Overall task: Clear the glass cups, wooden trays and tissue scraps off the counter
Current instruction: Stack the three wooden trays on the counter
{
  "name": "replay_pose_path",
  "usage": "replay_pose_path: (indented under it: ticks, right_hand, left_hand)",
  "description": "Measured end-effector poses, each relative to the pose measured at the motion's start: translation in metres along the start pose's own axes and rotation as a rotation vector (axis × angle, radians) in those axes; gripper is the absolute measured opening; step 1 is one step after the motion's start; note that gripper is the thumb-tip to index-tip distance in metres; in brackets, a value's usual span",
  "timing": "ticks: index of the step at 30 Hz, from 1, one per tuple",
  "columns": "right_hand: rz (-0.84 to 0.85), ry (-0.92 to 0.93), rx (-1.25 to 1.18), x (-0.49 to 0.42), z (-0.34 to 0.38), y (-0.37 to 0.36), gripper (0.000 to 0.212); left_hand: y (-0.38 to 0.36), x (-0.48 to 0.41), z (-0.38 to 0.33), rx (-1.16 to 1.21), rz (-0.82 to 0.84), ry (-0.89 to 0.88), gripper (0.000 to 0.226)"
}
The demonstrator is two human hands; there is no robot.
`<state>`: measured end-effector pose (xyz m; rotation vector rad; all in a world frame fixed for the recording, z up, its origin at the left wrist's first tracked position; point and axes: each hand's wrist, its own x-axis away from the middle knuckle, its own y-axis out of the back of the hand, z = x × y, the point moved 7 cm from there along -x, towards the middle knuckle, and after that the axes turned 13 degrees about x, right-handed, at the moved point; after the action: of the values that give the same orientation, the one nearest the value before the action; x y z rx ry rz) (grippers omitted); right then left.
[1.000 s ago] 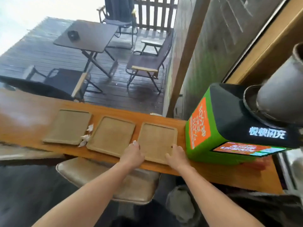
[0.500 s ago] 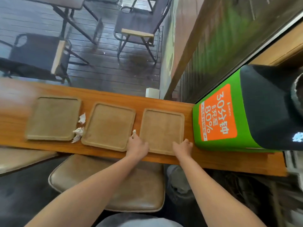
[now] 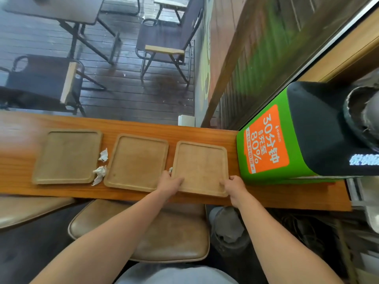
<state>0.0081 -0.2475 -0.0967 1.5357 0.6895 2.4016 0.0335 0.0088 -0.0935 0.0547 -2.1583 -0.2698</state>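
Three wooden trays lie in a row on the wooden counter (image 3: 266, 196): a left tray (image 3: 67, 156), a middle tray (image 3: 136, 161) and a right tray (image 3: 202, 168). My left hand (image 3: 170, 183) grips the right tray's near left corner, thumb on top. My right hand (image 3: 232, 184) holds its near right corner. White tissue scraps (image 3: 100, 170) lie between the left and middle trays. A small tissue bit (image 3: 170, 169) peeks out beside my left hand. No glass cups are in view.
A green and black charging box (image 3: 287, 140) with an orange label stands on the counter just right of the right tray. Brown padded stools (image 3: 168, 232) sit under the counter. Beyond it are a dark deck, folding chairs and a table.
The view has tilted down and closer. My hands have closed on the right tray's near corners, thumbs now on top of it. The trays and tissue have not shifted.
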Motion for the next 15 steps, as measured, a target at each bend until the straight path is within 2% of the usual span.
replay_pose_path:
  ticks: [6, 11, 15]
  right_hand:
    - [0.142, 0.009, -0.247, 0.015, 0.003, -0.004, 0.032]
    - [0.160, 0.075, -0.220, 0.030, 0.026, -0.015, 0.033]
    - [0.238, 0.095, -0.157, 0.048, 0.053, -0.039, 0.032]
  left_hand:
    - [0.013, 0.003, -0.008, 0.119, 0.116, -0.011, 0.043]
    - [0.041, 0.005, -0.014, 0.157, 0.126, -0.026, 0.029]
    - [0.080, 0.009, -0.020, 0.217, 0.094, -0.031, 0.032]
